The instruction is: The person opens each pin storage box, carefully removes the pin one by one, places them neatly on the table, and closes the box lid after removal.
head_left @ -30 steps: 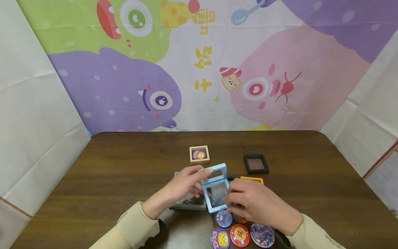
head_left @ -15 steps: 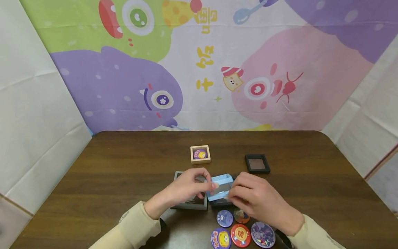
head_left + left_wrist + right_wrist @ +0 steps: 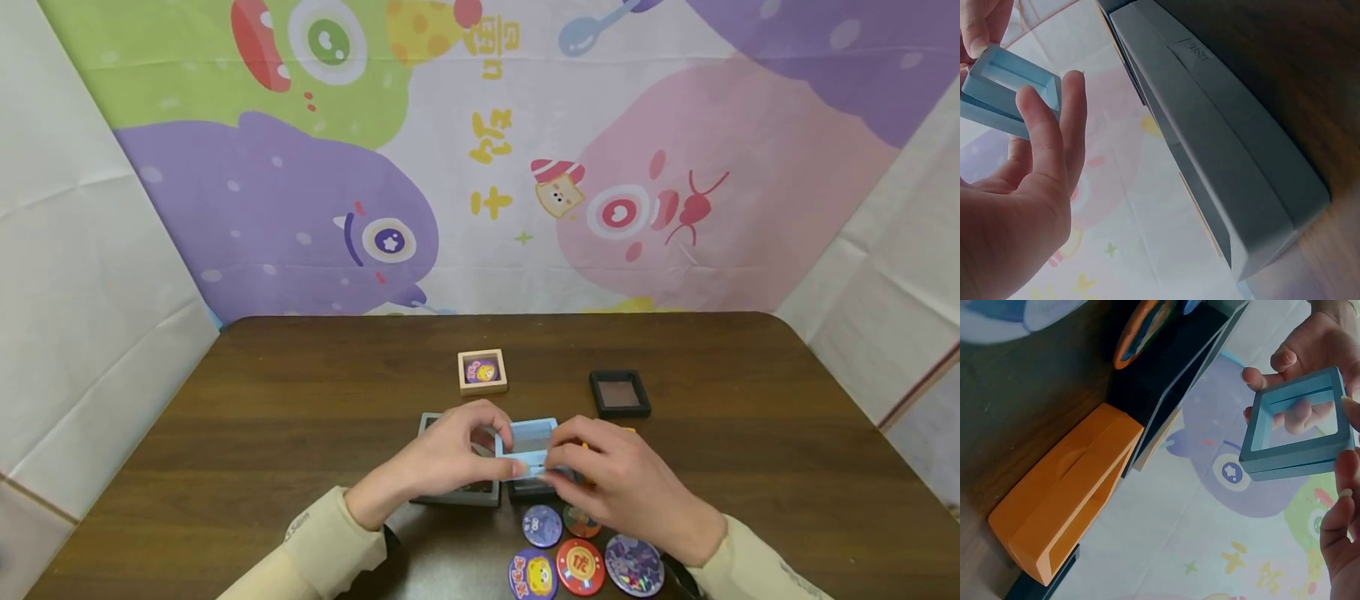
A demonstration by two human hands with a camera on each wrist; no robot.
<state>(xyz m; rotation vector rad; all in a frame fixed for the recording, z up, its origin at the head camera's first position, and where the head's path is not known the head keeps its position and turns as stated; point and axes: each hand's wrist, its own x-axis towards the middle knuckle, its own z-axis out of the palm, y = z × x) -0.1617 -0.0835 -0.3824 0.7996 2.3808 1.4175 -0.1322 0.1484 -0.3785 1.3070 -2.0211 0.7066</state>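
Note:
Both hands hold a small light-blue display frame (image 3: pixel 529 428) with a see-through middle, above the table. In the right wrist view the two halves of the frame (image 3: pixel 1297 457) lie folded together, with a thin gap along the side. My left hand (image 3: pixel 454 446) grips its left side between thumb and fingers. The right hand (image 3: pixel 626 479) pinches the right edge with thumb and fingertips. In the left wrist view, fingers (image 3: pixel 1044 134) of the left hand lie against the frame. Directly below sit a grey frame (image 3: pixel 461 499) and a black frame (image 3: pixel 534 490).
Several round badges (image 3: pixel 580 567) lie near the front edge. A wooden frame (image 3: pixel 482 388) with a badge inside and a black frame (image 3: pixel 621 410) stand farther back. An orange frame (image 3: pixel 1066 494) is mostly hidden behind my right hand in the head view. A printed cloth (image 3: pixel 495 267) hangs behind.
The blue frame stood unfolded on its hinge a second ago. Its halves have since come together, and it has tilted flatter. Both hands kept hold of it.

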